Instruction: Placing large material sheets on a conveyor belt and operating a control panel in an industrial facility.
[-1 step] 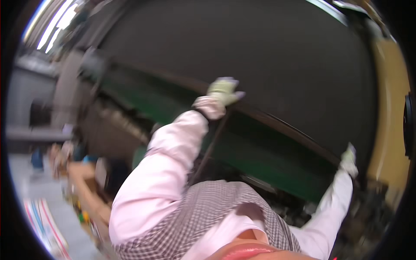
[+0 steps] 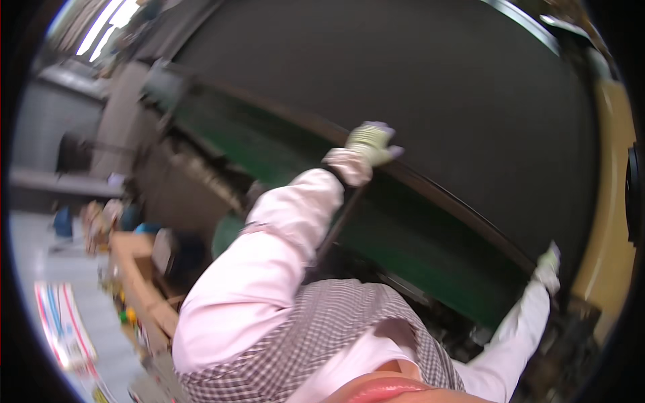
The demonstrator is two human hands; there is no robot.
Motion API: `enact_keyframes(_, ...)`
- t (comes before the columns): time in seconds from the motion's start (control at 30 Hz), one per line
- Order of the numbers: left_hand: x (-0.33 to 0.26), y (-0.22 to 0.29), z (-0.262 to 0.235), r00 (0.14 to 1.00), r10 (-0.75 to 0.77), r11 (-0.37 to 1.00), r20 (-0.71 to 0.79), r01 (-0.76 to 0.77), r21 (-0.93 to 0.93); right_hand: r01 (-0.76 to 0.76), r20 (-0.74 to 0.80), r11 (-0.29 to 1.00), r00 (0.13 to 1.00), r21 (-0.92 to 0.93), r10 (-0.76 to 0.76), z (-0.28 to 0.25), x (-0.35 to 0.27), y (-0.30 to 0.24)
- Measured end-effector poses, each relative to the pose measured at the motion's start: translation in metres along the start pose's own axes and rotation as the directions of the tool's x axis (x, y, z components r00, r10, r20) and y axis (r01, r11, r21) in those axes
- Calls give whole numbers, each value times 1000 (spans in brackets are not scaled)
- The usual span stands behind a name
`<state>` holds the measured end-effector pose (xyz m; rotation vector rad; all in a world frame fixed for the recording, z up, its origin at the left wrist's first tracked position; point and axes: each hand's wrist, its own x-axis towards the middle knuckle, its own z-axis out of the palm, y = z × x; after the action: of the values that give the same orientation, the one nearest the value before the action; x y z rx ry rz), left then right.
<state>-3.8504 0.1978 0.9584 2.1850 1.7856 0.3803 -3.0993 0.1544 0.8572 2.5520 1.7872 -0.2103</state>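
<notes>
A wide, flat, dark surface [image 2: 430,87], like a conveyor belt, spreads out in front of me. My left hand [image 2: 373,142], in a pale yellow-green glove with purplish fingertips, is at its near edge, fingers and thumb apart, with nothing seen in it. Far to the right, my right hand [image 2: 549,260] wears a similar glove and reaches to the same edge near the corner. Its fingers look stretched out and hold nothing visible, though they are small and blurred. Whether either hand presses on the surface is hard to see.
A green panel [image 2: 416,235] runs below the near edge. A yellow panel [image 2: 608,201] closes off the right side. At lower left are an open cardboard box [image 2: 138,269] and a clear bag with coloured stripes [image 2: 67,322] on a grey floor. A grey machine stands beyond.
The whole view has swung slightly, so the scene sits further right in it. Both hands stay at the near edge of the dark surface, with little change against it.
</notes>
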Motion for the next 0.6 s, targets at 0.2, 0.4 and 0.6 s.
enact_keyframes(0.2, 9, 56, 6, 986, -115, 983, 125, 95, 154, -39, -130, 920, 991, -390, -13, -48, -10, -110)
enact_keyframes(0.4, 14, 162, 36, 983, 19, 998, 185, -30, 53, 384, -424, 920, 823, -73, -377, -63, -67, -152)
enact_keyframes(0.6, 20, 141, 9, 990, 138, 974, -5, -137, -179, 461, -418, 887, 809, 13, -414, -87, -106, -186)
